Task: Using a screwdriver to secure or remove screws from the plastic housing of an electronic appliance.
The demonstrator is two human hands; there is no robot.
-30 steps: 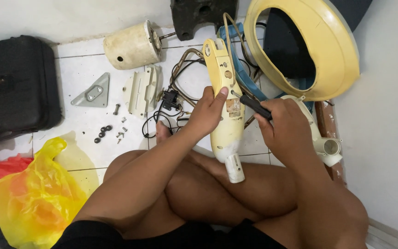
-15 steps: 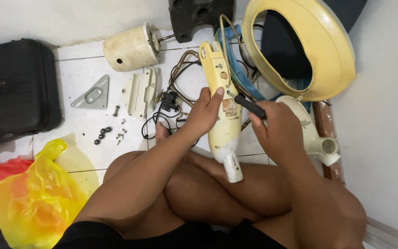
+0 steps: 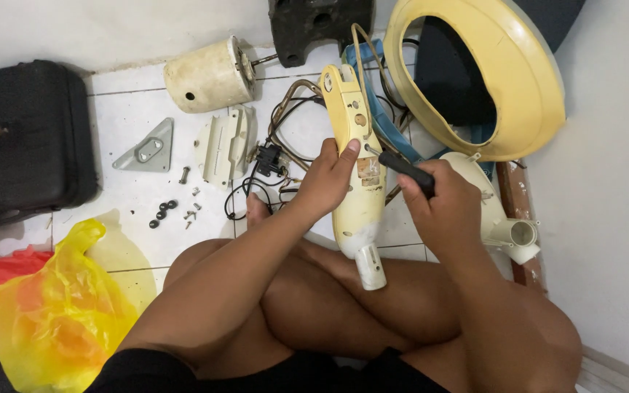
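Person seated cross-legged on white tiled floor. Left hand closed around cream plastic housing, held over lap, narrow end toward knees. Right hand gripping black-handled screwdriver, tip against housing's upper face. Nearby on floor: cream motor, grey triangular bracket, loose screws, black wires, round yellow ring, yellow plastic bag, black case.

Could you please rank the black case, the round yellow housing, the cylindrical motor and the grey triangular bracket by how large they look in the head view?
1. round yellow housing
2. black case, partly cut off, so its place against the housing is unsure
3. cylindrical motor
4. grey triangular bracket
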